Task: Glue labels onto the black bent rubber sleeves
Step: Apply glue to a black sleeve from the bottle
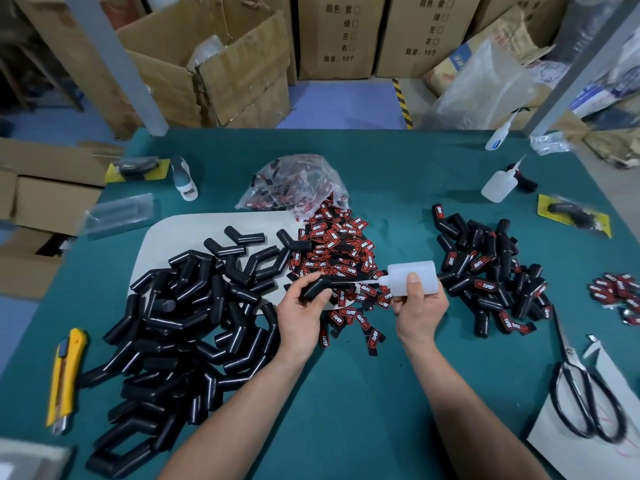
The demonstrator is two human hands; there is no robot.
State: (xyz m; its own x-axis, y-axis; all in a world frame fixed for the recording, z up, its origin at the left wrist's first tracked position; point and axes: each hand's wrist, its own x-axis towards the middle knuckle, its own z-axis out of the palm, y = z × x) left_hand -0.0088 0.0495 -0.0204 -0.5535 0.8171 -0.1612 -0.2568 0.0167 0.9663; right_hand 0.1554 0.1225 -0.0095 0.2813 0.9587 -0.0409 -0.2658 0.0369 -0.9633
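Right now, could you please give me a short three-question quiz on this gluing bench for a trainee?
1. True or false: the right hand holds the glue bottle.
2. Which side's pile of sleeves already carries labels? A) left B) right C) neither
3. Fill in: the left hand grips one black bent ____.
Key: 1 true; 2 B, the right pile; 3 sleeve.
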